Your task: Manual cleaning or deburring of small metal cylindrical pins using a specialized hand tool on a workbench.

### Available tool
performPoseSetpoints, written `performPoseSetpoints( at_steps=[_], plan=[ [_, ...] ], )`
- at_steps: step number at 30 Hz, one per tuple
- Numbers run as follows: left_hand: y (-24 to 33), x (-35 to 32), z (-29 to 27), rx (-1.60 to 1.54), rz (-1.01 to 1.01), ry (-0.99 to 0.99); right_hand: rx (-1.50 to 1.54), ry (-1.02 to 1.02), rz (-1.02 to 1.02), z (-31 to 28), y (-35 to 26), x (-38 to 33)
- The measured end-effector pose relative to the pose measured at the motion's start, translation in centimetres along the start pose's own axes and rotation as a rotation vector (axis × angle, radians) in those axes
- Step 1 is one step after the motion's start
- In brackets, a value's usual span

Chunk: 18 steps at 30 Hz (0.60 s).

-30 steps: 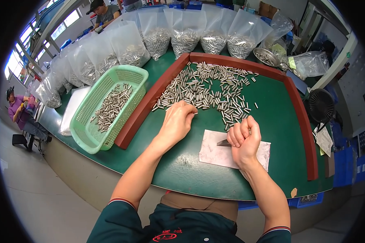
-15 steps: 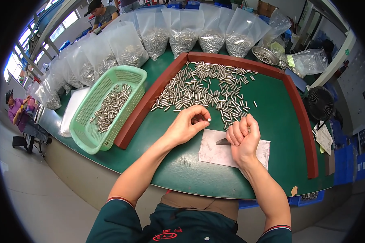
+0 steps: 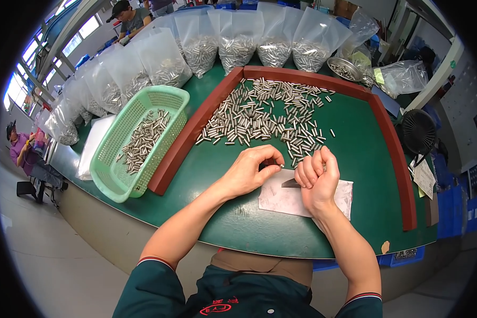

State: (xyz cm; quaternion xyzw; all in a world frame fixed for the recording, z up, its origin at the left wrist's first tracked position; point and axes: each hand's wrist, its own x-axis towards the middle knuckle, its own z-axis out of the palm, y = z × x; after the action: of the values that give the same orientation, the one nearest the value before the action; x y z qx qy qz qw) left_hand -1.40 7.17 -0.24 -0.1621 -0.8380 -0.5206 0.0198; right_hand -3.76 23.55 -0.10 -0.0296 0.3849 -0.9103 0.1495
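My right hand [image 3: 318,183] curls around a blade [image 3: 290,184] over the pale pad [image 3: 273,198], right of centre; my left hand [image 3: 253,168], pinching a metal pin [image 3: 282,166], has moved rightward, bringing it near the blade, apart from the upper-centre pin heap [image 3: 257,112].

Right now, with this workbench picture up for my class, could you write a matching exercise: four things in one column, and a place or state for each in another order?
Column one
1. Left hand
2. Right hand
3. Green basket
4. Black fan

Column two
A. To the right of the red-brown border
B. Closed around a grey metal tool that shows over the pale sheet
C. Pinching a small metal piece
D. To the left of the red-brown border, with loose metal pieces inside

Right pairs: 1-C, 2-B, 3-D, 4-A
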Motion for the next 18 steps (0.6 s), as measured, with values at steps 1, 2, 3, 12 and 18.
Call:
performPoseSetpoints(
  at_steps=[1, 2, 3, 12, 18],
  plan=[
    [0.0, 0.0, 0.0, -0.006, -0.035, -0.006, -0.003, -0.003, 0.0, 0.0, 0.0, 0.0],
    [0.0, 0.0, 0.0, -0.007, -0.035, -0.008, -0.002, -0.001, 0.0, 0.0, 0.0, 0.0],
    [0.0, 0.0, 0.0, -0.02, -0.041, -0.003, -0.004, 0.001, -0.002, 0.0, 0.0, 0.0],
    [-0.2, -0.2, -0.1, -0.086, -0.096, -0.013, 0.001, -0.007, -0.007, 0.0, 0.1, 0.0],
    [1.0, -0.3, 0.0, 0.041, -0.09, -0.061, 0.005, -0.017, -0.036, -0.2, -0.4, 0.0]
  ],
)
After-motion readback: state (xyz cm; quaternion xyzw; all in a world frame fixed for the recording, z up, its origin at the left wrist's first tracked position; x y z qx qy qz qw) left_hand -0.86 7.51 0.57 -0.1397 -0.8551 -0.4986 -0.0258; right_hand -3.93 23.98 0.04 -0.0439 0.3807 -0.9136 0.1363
